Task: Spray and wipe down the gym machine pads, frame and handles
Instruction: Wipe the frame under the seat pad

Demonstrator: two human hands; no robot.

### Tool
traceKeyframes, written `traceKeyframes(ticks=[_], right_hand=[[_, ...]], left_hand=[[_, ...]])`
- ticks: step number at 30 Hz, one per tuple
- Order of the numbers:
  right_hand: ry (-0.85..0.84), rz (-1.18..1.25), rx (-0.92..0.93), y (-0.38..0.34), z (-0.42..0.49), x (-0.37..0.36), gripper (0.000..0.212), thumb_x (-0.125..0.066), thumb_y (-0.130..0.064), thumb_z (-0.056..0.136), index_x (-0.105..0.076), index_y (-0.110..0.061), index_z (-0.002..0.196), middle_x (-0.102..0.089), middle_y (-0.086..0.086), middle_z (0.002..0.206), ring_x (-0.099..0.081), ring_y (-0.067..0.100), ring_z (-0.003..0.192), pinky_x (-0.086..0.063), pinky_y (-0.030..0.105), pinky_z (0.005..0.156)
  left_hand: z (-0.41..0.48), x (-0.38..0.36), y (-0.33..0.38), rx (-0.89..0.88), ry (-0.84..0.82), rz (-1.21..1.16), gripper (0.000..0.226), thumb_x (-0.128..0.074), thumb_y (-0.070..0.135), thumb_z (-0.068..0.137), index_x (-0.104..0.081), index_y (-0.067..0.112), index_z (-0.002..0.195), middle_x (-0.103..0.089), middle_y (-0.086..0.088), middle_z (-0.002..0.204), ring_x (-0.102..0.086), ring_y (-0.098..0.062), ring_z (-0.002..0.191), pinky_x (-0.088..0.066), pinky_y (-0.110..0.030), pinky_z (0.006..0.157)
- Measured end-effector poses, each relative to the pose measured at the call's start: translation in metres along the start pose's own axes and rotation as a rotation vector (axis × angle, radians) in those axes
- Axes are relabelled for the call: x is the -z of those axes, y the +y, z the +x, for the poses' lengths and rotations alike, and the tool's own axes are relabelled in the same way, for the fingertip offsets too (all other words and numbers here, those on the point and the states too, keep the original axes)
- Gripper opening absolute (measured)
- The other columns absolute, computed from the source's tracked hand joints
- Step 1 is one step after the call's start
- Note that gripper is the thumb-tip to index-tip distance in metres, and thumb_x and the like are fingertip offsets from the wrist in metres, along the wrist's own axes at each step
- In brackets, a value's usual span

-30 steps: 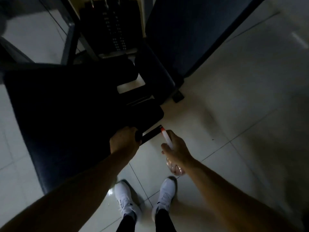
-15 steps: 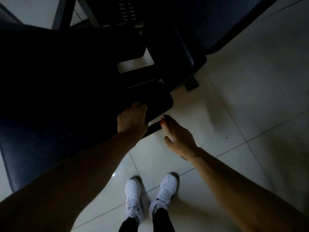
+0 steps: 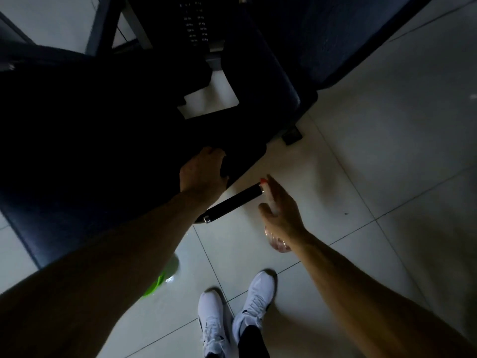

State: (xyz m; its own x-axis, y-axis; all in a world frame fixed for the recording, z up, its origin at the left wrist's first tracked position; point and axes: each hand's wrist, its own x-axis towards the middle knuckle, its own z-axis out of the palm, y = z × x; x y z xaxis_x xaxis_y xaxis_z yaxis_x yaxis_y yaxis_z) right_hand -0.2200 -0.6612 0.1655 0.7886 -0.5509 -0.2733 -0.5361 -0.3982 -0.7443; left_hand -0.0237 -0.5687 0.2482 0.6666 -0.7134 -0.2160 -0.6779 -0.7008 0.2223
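The gym machine is very dark: a large black seat pad (image 3: 77, 140) fills the left, and a smaller black pad (image 3: 245, 153) juts toward me. My left hand (image 3: 202, 171) curls over the small pad's near edge; any cloth under it is lost in the dark. A black handle bar (image 3: 232, 202) sticks out below that pad. My right hand (image 3: 281, 210) holds a clear spray bottle (image 3: 277, 242), its red-tipped nozzle (image 3: 263, 181) right at the handle's free end.
The weight stack (image 3: 195, 24) and dark frame uprights (image 3: 271, 81) stand behind the pads. A machine foot (image 3: 293, 136) rests on the pale tiled floor (image 3: 374, 164). A green and white object (image 3: 158, 282) lies by my left forearm. My white shoes (image 3: 237, 313) are below.
My left hand has slid from the handle's base up onto the small pad's edge. My right hand with the bottle has stayed near the handle's end.
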Motion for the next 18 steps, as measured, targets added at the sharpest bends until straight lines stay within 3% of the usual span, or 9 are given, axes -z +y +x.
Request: traceKeyframes(ticks=[3, 5, 8, 11, 14, 18], right_hand=[[0.263, 0.246, -0.175, -0.018, -0.025, -0.002, 0.056, -0.063, -0.029, 0.093, -0.048, -0.013, 0.144, -0.062, 0.008, 0.130, -0.065, 0.017, 0.105, -0.059, 0.027, 0.084], [0.297, 0.277, -0.247, -0.037, -0.047, -0.007, 0.038, -0.067, -0.018, 0.094, -0.053, -0.018, 0.129, -0.065, 0.005, 0.112, -0.068, 0.020, 0.087, -0.063, 0.036, 0.070], [0.152, 0.306, -0.285, -0.064, -0.079, -0.026, 0.028, -0.065, -0.023, 0.095, -0.055, -0.022, 0.122, -0.065, 0.000, 0.105, -0.070, 0.024, 0.082, -0.063, 0.044, 0.068], [-0.025, 0.216, -0.333, -0.088, -0.104, -0.059, 0.043, -0.052, -0.039, 0.094, -0.055, -0.021, 0.133, -0.068, 0.000, 0.111, -0.071, 0.014, 0.079, -0.064, 0.039, 0.068], [-0.029, 0.108, -0.348, -0.105, -0.122, -0.089, 0.061, -0.038, -0.056, 0.084, -0.057, -0.027, 0.134, -0.072, -0.005, 0.104, -0.071, 0.011, 0.078, -0.064, 0.040, 0.070], [0.023, 0.063, -0.363, -0.118, -0.128, -0.104, 0.055, -0.040, -0.050, 0.088, -0.058, -0.026, 0.134, -0.070, -0.007, 0.107, -0.068, 0.009, 0.085, -0.061, 0.034, 0.078]], left_hand=[[-0.039, 0.032, -0.024, 0.023, 0.071, -0.042, 0.038, -0.070, 0.021, 0.090, -0.066, 0.029, 0.127, -0.060, 0.009, 0.138, -0.060, -0.020, 0.121, -0.047, -0.031, 0.080], [-0.069, 0.037, -0.040, 0.019, 0.074, -0.054, 0.039, -0.068, 0.024, 0.091, -0.066, 0.034, 0.129, -0.051, 0.014, 0.151, -0.051, -0.019, 0.135, -0.052, -0.039, 0.092], [-0.098, 0.028, -0.061, -0.001, -0.083, 0.009, 0.050, -0.072, 0.034, 0.091, -0.055, 0.038, 0.138, -0.033, 0.015, 0.162, -0.032, -0.018, 0.150, -0.053, -0.047, 0.101], [-0.111, 0.016, -0.070, -0.028, -0.187, 0.140, 0.067, -0.075, 0.032, 0.089, -0.040, 0.033, 0.146, -0.020, 0.008, 0.165, -0.023, -0.022, 0.153, -0.062, -0.046, 0.086], [-0.110, 0.008, -0.068, -0.027, -0.193, 0.229, 0.079, -0.072, 0.017, 0.089, -0.030, 0.030, 0.154, -0.010, 0.004, 0.167, -0.012, -0.027, 0.156, -0.062, -0.041, 0.084], [-0.108, 0.012, -0.060, -0.011, -0.232, 0.284, 0.079, -0.072, 0.014, 0.089, -0.031, 0.026, 0.155, -0.005, 0.004, 0.167, -0.003, -0.029, 0.157, -0.063, -0.042, 0.081]])
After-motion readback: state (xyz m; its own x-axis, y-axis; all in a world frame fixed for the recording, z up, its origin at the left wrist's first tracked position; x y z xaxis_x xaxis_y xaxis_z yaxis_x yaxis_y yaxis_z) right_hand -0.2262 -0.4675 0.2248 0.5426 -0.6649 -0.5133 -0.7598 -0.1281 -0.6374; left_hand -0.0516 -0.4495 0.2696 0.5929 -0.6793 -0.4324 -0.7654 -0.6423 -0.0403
